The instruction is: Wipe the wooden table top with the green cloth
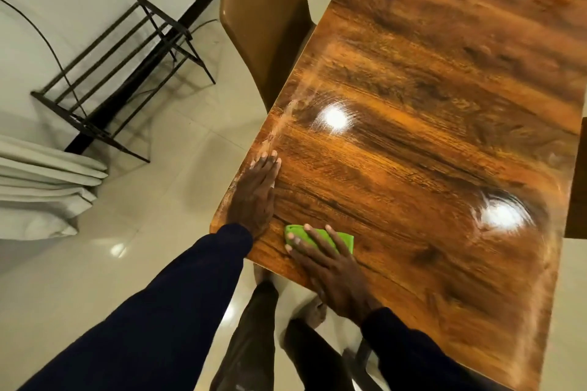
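Two hands on table [428, 105]: left hand [254, 197] flat, fingers straight, at its corner; right hand [330, 270], fingers spread, pressing cloth [346, 240] near that corner; likely risk: stroke overruns table's edge, cloth drops.

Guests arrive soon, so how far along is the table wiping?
Partly done. Done: curved wipe streaks ring the two light reflections on the table top. In hand: the right hand presses the green cloth flat by the near-left corner, and the left hand rests flat beside it. Left: a pale smear along the left edge beyond the left hand. The far end shows no clear wipe marks.
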